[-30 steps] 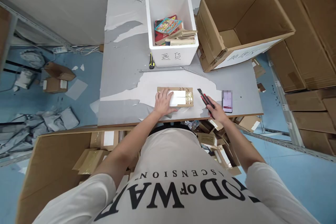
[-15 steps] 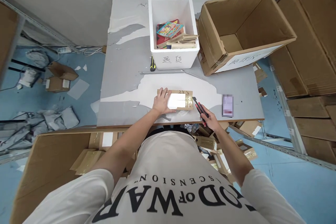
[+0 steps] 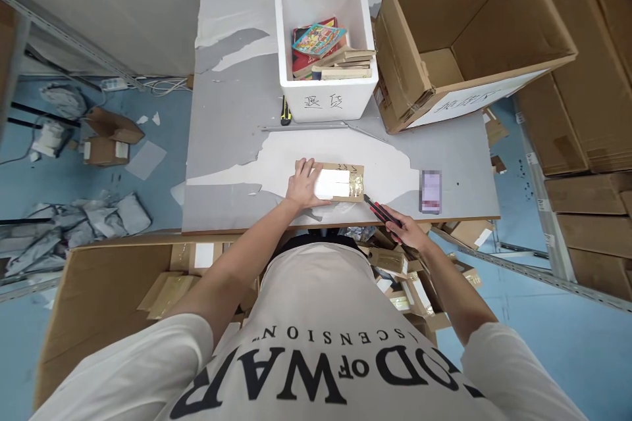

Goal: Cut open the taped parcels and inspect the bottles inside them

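Observation:
A small flat cardboard box (image 3: 340,184) with a white label and shiny tape at its right end lies near the table's front edge. Across its left end, my left hand (image 3: 302,185) grips it, thumb at the near side and fingers over the top. My right hand (image 3: 407,231) is closed around a black and red utility knife (image 3: 379,209). The knife points up and left, its tip beside the box's near right corner; whether they touch I cannot tell. A phone (image 3: 431,192) lies to the right of that hand.
Behind the box stand a white foam bin (image 3: 326,102) holding books and a large open carton (image 3: 409,89). Next to the bin lies a yellow and black utility knife (image 3: 286,110). Below the table edge is a big carton (image 3: 99,316); several small boxes (image 3: 419,296) lie below right.
The utility knife has moved from the box's right edge toward me, to its near right corner, and lies at a flatter angle. My left hand keeps its grip. The view has shifted slightly.

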Motion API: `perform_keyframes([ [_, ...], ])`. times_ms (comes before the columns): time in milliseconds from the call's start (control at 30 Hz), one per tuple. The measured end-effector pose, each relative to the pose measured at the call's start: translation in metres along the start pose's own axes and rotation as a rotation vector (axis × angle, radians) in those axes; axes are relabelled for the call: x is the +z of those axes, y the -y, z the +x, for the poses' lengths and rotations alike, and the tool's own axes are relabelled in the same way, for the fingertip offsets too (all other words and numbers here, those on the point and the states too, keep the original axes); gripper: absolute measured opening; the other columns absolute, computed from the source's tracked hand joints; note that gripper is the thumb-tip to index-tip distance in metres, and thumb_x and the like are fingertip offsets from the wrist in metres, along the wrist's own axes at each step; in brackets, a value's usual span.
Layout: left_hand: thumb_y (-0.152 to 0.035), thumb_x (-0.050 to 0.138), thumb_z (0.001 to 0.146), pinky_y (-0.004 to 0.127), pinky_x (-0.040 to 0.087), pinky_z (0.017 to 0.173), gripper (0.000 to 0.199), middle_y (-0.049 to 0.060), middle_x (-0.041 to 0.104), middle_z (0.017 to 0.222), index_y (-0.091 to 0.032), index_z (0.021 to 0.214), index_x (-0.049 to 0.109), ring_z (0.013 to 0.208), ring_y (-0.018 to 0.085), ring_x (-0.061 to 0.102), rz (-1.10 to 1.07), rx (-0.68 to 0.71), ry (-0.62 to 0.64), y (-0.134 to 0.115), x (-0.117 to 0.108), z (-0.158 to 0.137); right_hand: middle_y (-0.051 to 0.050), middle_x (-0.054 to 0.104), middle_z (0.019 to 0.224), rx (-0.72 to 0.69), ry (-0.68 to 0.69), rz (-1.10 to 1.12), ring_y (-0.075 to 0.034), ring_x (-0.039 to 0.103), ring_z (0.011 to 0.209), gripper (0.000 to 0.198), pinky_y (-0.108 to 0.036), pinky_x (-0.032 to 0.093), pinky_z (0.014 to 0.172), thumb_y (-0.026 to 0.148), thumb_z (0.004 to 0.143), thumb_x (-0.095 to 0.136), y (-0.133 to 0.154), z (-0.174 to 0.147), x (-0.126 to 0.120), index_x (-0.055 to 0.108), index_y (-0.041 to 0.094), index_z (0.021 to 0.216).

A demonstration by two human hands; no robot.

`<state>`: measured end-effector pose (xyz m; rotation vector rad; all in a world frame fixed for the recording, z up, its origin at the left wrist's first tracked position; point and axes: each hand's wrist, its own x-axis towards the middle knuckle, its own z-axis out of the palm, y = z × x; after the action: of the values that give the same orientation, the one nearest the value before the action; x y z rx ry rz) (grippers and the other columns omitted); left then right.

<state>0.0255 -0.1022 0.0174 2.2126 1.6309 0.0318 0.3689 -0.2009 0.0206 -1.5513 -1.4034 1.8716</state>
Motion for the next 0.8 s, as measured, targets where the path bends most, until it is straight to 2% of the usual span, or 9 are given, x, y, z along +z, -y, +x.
perform_keyframes([
  [100,-0.076,0.071,0.053,0.055,0.042,0.101,0.120,0.017,0.023,0.156,-0.019,0.150,0.028,0.143,0.044,0.012,-0.038,0.003,-0.003,0.000,0.001,0.001,0.002,0.059,0.068,0.055,-0.059,0.068,-0.009,0.045,0.042,0.073,-0.023,0.038,0.039,0.050,0.081,0.063,-0.004,-0.007,-0.005,0.040,0.027,0.146],
  [233,-0.074,0.076,0.047,0.057,0.030,0.110,0.127,0.018,0.020,0.158,-0.016,0.150,0.028,0.145,0.045,0.008,-0.124,0.040,0.007,0.004,0.000,0.001,-0.001,0.067,0.083,0.026,-0.302,0.153,-0.012,0.054,0.049,0.082,-0.027,0.046,0.043,0.052,0.076,0.067,-0.007,-0.012,-0.003,0.034,0.030,0.148],
  [267,-0.073,0.074,0.051,0.058,0.027,0.112,0.124,0.018,0.018,0.158,-0.015,0.150,0.027,0.145,0.044,0.008,-0.162,0.052,0.003,0.007,-0.001,0.001,-0.002,0.068,0.088,0.009,-0.364,0.185,-0.013,0.058,0.054,0.081,-0.028,0.049,0.046,0.053,0.076,0.067,-0.007,-0.009,0.002,0.035,0.030,0.146],
  [333,-0.070,0.064,0.068,0.055,0.021,0.115,0.106,0.017,0.014,0.160,-0.016,0.151,0.025,0.147,0.038,0.009,-0.260,0.027,-0.051,0.017,-0.002,0.004,-0.004,0.067,0.097,-0.025,-0.459,0.271,-0.015,0.065,0.067,0.069,-0.028,0.053,0.052,0.057,0.074,0.067,-0.005,0.003,0.022,0.045,0.028,0.134],
  [400,-0.060,0.049,0.085,0.049,0.020,0.118,0.081,0.016,0.016,0.160,-0.016,0.150,0.028,0.148,0.031,0.012,-0.375,-0.097,-0.158,0.033,-0.003,0.007,-0.005,0.064,0.108,-0.061,-0.523,0.382,-0.016,0.067,0.078,0.055,-0.028,0.055,0.058,0.059,0.075,0.065,0.001,0.022,0.047,0.051,0.027,0.117],
  [467,-0.051,0.042,0.091,0.046,0.025,0.116,0.065,0.016,0.028,0.156,-0.016,0.146,0.037,0.145,0.028,0.024,-0.530,-0.252,-0.203,0.050,-0.004,0.012,-0.004,0.059,0.120,-0.084,-0.550,0.505,-0.015,0.068,0.083,0.048,-0.028,0.057,0.061,0.059,0.075,0.064,0.007,0.041,0.072,0.049,0.028,0.109],
  [600,-0.049,0.049,0.088,0.047,0.049,0.095,0.054,0.014,0.058,0.132,-0.022,0.135,0.051,0.119,0.027,0.055,-0.983,-0.406,0.062,0.071,-0.004,0.017,-0.002,0.053,0.123,-0.068,-0.540,0.652,-0.016,0.068,0.090,0.051,-0.028,0.058,0.062,0.061,0.073,0.066,0.017,0.062,0.103,0.044,0.029,0.106],
  [667,-0.049,0.053,0.086,0.043,0.055,0.085,0.050,0.011,0.061,0.124,-0.024,0.129,0.053,0.110,0.024,0.060,-1.140,-0.430,0.114,0.072,-0.004,0.013,-0.003,0.054,0.118,-0.073,-0.554,0.649,-0.017,0.067,0.092,0.055,-0.029,0.059,0.064,0.062,0.070,0.068,0.020,0.067,0.103,0.044,0.028,0.105],
  [800,-0.047,0.063,0.080,0.037,0.058,0.081,0.045,0.009,0.059,0.124,-0.023,0.117,0.057,0.102,0.019,0.062,-1.284,-0.402,0.016,0.064,-0.002,-0.006,-0.003,0.059,0.105,-0.147,-0.575,0.549,-0.017,0.065,0.089,0.055,-0.032,0.058,0.069,0.064,0.068,0.067,0.034,0.085,0.075,0.045,0.026,0.101],
])
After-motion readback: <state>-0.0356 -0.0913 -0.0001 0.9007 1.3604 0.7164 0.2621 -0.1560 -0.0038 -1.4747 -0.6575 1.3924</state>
